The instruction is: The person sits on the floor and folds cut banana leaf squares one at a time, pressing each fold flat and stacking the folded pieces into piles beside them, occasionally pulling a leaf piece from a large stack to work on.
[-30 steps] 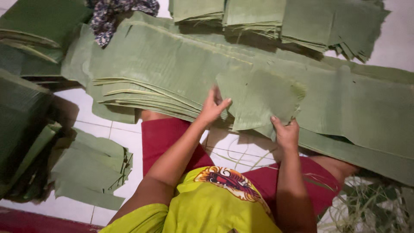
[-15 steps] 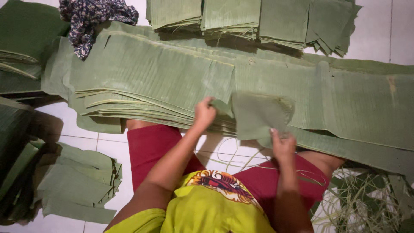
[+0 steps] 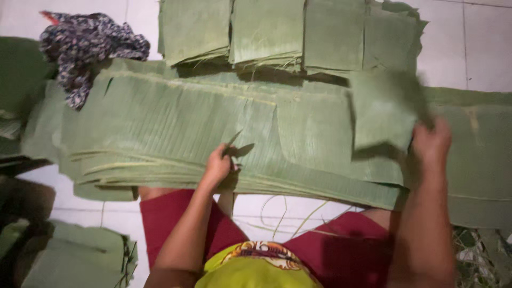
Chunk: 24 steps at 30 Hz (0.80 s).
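On the floor before the seated person, a long stack of leaves (image 3: 176,133) lies across the tiles. Four piles of cut squares (image 3: 288,32) sit beyond it, so a fair amount looks done; the uncut stack is thick, so much seems left. Right hand (image 3: 429,146) is closed on a cut piece (image 3: 381,114), lifted and blurred. Left hand (image 3: 218,165) grips what look like scissors (image 3: 237,146) resting on the stack; their blades are hard to make out. Dark bundles at the left edge are cut off.
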Each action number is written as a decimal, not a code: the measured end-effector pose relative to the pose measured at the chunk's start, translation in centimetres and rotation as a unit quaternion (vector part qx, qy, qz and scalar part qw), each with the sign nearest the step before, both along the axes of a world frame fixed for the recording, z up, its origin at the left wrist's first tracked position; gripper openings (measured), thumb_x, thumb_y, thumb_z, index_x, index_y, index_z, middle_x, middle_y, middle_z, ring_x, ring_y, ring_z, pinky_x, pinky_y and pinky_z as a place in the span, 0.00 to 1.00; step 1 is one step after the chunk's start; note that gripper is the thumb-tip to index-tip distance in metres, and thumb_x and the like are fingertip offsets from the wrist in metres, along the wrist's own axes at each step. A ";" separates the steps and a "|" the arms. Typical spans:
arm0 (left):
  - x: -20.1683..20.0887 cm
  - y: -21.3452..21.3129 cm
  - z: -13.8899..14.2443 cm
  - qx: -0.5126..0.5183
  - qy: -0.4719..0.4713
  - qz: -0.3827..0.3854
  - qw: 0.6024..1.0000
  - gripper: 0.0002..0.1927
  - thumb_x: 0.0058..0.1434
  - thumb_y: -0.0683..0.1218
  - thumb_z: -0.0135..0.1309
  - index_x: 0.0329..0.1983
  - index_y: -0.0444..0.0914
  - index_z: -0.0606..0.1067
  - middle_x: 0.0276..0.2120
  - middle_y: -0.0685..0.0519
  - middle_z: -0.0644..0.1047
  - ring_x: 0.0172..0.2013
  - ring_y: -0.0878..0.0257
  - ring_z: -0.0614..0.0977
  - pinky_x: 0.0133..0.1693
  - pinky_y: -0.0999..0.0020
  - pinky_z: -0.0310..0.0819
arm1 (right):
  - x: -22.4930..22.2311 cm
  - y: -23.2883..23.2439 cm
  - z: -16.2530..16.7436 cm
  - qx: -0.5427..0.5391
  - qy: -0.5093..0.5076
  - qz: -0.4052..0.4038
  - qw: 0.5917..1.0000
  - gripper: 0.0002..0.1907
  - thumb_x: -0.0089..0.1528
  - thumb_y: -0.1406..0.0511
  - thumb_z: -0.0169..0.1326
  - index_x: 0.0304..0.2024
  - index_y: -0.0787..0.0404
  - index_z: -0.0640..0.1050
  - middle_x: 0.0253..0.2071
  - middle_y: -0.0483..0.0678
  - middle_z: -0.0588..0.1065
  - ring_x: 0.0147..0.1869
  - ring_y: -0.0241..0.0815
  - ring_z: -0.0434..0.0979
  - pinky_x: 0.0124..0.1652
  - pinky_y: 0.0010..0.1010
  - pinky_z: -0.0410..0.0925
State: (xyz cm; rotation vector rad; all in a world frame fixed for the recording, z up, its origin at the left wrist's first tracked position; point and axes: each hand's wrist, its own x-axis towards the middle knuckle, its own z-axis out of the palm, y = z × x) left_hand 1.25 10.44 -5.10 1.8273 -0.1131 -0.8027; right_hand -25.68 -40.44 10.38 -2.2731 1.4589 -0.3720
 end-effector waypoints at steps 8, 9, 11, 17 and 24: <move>-1.1 1.1 0.4 0.078 -0.189 -0.052 0.978 0.21 0.61 0.40 0.49 0.58 0.34 0.74 0.40 0.36 0.82 0.40 0.47 0.84 0.42 0.57 0.78 | 12.4 -13.2 0.2 0.115 -0.347 0.046 0.930 0.22 0.64 0.73 0.56 0.61 0.69 0.75 0.54 0.50 0.79 0.54 0.43 0.79 0.53 0.32 0.72; -1.2 1.2 0.8 0.079 -0.151 -0.050 0.984 0.20 0.61 0.40 0.49 0.57 0.34 0.74 0.39 0.38 0.82 0.38 0.49 0.85 0.41 0.58 0.79 | 13.4 -14.5 -0.5 0.134 -0.336 0.016 0.932 0.21 0.64 0.73 0.56 0.60 0.69 0.75 0.52 0.49 0.80 0.53 0.42 0.80 0.51 0.32 0.73; -1.3 1.3 2.0 0.078 -0.075 -0.047 0.993 0.19 0.61 0.41 0.47 0.56 0.36 0.75 0.36 0.42 0.83 0.35 0.53 0.86 0.39 0.60 0.80 | 15.0 -16.9 -1.9 0.138 -0.293 0.020 0.946 0.23 0.64 0.72 0.56 0.63 0.67 0.76 0.55 0.50 0.80 0.55 0.44 0.79 0.53 0.33 0.72; -1.3 0.8 5.9 0.111 0.025 -0.042 0.993 0.18 0.64 0.42 0.46 0.56 0.37 0.74 0.28 0.46 0.82 0.28 0.60 0.85 0.34 0.64 0.80 | 20.5 -15.3 -2.9 -0.068 -0.090 0.028 0.993 0.32 0.61 0.69 0.63 0.66 0.68 0.67 0.59 0.63 0.71 0.58 0.57 0.73 0.52 0.45 0.68; -4.5 -1.4 10.2 0.127 -0.150 -0.247 0.949 0.20 0.58 0.42 0.49 0.54 0.40 0.78 0.41 0.37 0.81 0.42 0.40 0.82 0.46 0.48 0.76 | 15.8 15.8 2.2 0.156 -0.142 0.541 0.814 0.49 0.49 0.61 0.68 0.71 0.65 0.64 0.75 0.63 0.55 0.79 0.63 0.48 0.70 0.54 0.47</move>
